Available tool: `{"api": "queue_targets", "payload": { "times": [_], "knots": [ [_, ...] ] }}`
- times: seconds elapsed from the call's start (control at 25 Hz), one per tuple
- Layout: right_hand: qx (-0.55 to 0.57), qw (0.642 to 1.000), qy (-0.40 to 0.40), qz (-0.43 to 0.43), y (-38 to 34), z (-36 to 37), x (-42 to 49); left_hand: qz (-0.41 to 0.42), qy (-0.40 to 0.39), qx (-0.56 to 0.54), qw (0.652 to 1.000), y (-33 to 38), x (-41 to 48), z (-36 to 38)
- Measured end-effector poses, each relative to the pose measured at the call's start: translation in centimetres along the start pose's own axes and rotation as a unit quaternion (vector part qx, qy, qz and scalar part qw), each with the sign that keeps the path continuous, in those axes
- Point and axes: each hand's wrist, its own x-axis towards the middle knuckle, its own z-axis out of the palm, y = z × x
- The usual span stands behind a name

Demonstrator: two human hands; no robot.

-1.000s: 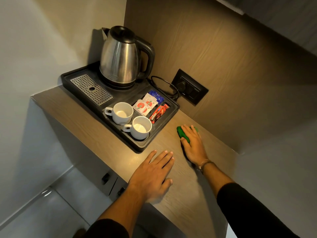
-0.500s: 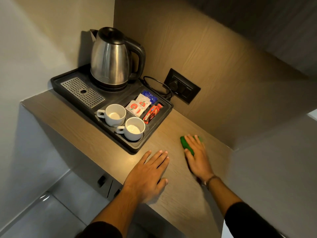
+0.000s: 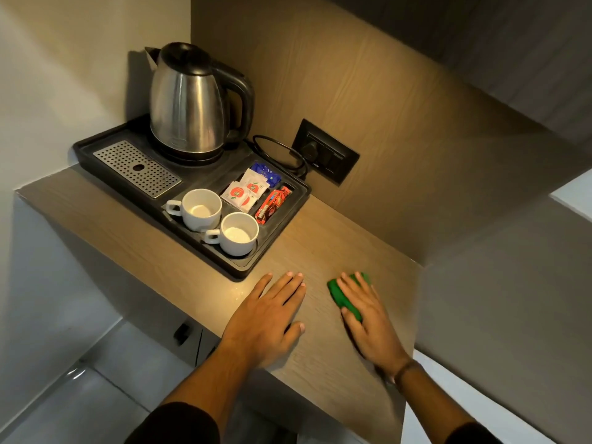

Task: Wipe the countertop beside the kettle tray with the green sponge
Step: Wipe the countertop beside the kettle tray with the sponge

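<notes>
A green sponge lies flat on the wooden countertop, right of the black kettle tray. My right hand presses down on the sponge with fingers spread over it, so only its left edge and far end show. My left hand rests palm down on the countertop just in front of the tray's near corner, fingers apart, holding nothing. A steel kettle stands at the back of the tray.
The tray also holds two white cups, tea sachets and a metal drip grid. A black wall socket with the kettle cord sits behind. Walls close the counter at left, back and right. The front edge drops to the floor.
My right hand has drawn the sponge back toward me and away from the back wall. The left hand has stayed flat on the counter.
</notes>
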Motion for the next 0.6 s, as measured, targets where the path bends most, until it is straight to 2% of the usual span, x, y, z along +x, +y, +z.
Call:
{"api": "queue_targets", "payload": {
  "times": [0.08, 0.16, 0.24, 0.28, 0.32, 0.48, 0.56, 0.6],
  "knots": [
    [0.013, 1.0, 0.008, -0.011, 1.9, -1.1, -3.4, 0.002, 0.0, -0.001, 1.0, -0.1, 0.1, 0.1],
    [0.036, 0.994, 0.044, 0.092, 3.3, -2.8, -1.7, 0.002, -0.003, 0.002, 1.0, -0.2, 0.1, 0.2],
    [0.048, 0.972, 0.104, 0.206, 2.8, -3.9, 2.2, 0.003, -0.006, 0.007, 1.0, -0.2, 0.1, 0.3],
    [0.046, 0.966, 0.112, 0.227, 1.5, -3.7, 3.5, 0.005, -0.007, 0.01, 1.0, -0.3, 0.1, 0.3],
    [0.038, 0.969, 0.105, 0.221, -0.4, -2.9, 3.9, 0.007, -0.009, 0.013, 1.0, -0.3, 0.1, 0.4],
    [0.006, 0.998, 0.017, 0.057, -4.3, 1.3, -4.5, 0.007, -0.008, 0.008, 1.0, -0.1, 0.1, 0.1],
    [0.007, 0.997, 0.04, 0.061, -2.9, 0.0, -6.9, 0.007, -0.023, 0.005, 1.0, 0.1, 0.1, -0.4],
    [0.023, 0.993, 0.045, 0.108, -2.5, -0.9, -7.0, 0.008, -0.019, 0.004, 1.0, 0.2, -0.2, -0.3]
  ]
}}
